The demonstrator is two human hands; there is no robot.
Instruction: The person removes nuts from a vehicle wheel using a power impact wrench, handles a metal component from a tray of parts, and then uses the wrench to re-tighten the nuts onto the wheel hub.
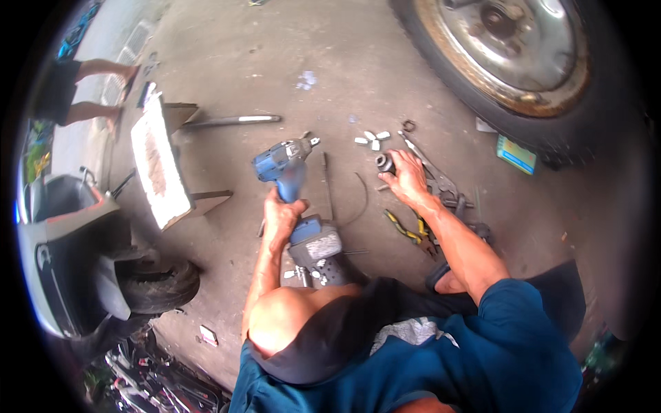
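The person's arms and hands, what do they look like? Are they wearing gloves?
No gloves: the left hand and right hand are both bare, with no watch showing on either wrist. Both forearms are uncovered too. The right arm comes out of a short, plain, dark teal-blue sleeve.

No lettering could be read: the print on the teal-and-yellow box at far right was too small

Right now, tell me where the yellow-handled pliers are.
In the head view, the yellow-handled pliers lie on the floor right of centre, below the right hand and left of its forearm.
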